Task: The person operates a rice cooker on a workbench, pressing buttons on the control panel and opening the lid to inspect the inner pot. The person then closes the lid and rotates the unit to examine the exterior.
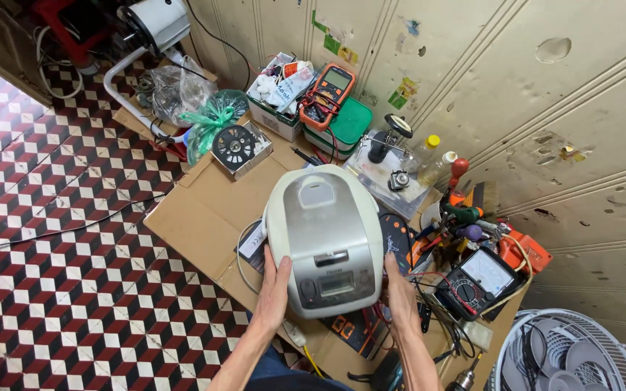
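Rice cooker (325, 239), white with a grey lid, sits upright in the middle of a flattened cardboard sheet (204, 210) on the floor, its control panel facing the person. The left hand (275, 289) lies flat against the cooker's left flank, fingers together and pointing up; the right hand (398, 289) mirrors it on the right flank, palm pressed to the shell. Both are open palms cradling the body, not pinching anything. To handle it well from here, I'd judge the grip should stay low and even on both sides, since the rounded shell looks slick and the white cord (244, 253) loops out beside it. Just right of the cooker lies an analog multimeter (476, 282) among tangled leads; behind it, an orange digital meter (330, 90) rests on a green box (349, 123). A fan grille (570, 355) shows at lower right. Red, white and black patterned tiles (74, 239) cover the floor, and a scuffed cream panelled wall (530, 94) runs behind.
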